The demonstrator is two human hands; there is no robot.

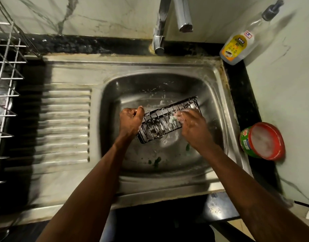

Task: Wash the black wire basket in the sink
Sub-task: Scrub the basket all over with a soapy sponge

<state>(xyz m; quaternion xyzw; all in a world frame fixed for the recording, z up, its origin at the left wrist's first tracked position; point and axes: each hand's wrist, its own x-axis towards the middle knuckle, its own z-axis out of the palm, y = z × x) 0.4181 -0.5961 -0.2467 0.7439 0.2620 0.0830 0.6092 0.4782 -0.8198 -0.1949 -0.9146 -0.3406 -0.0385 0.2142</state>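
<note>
- Left hand [131, 119] clamps the basket [157, 125] by its 9 o'clock end, tilting it so the wires face the scrubbing.
- Right hand [193, 127] pinches a foamy pad [173, 119] against the wires.
- Basket is held mid-sink [217, 102]; suds drop inside.
- Soap tub [264, 141] at 3 o'clock on the counter [237, 81], probably kept there for reloading.

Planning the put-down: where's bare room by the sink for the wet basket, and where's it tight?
Free: the ribbed drainboard, between the wire rack and the basin; also the front rim. Crowded: the basin, where left hand holds the black wire basket and right hand holds a scrub pad; right ledge carries bottle and tub.
</note>
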